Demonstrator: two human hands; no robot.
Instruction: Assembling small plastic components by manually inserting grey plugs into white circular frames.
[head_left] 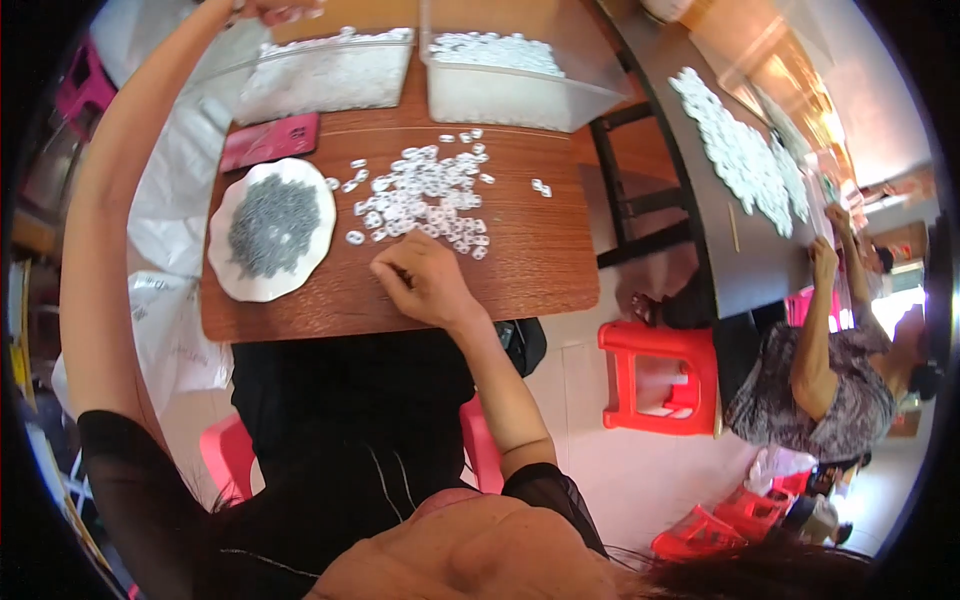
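My right hand (425,280) rests on the brown wooden table at the near edge of a loose pile of small white plastic pieces (425,190) with dark holes. Its fingers are curled with the thumb drawn in; anything between them is hidden. My left arm reaches far up on the left. The left hand (285,10) is cut off by the upper edge, above a clear bin (330,85) of white pieces, so its grip is unclear. To the left of the pile, a white scalloped plate (227,265) holds many small grey metallic pieces (275,225).
A second clear bin (500,100) of white pieces stands at the table's far side. A pink phone (270,143) lies behind the plate. On the right are a dark table (720,190) with more white pieces, a red stool (660,375) and a seated person (830,375).
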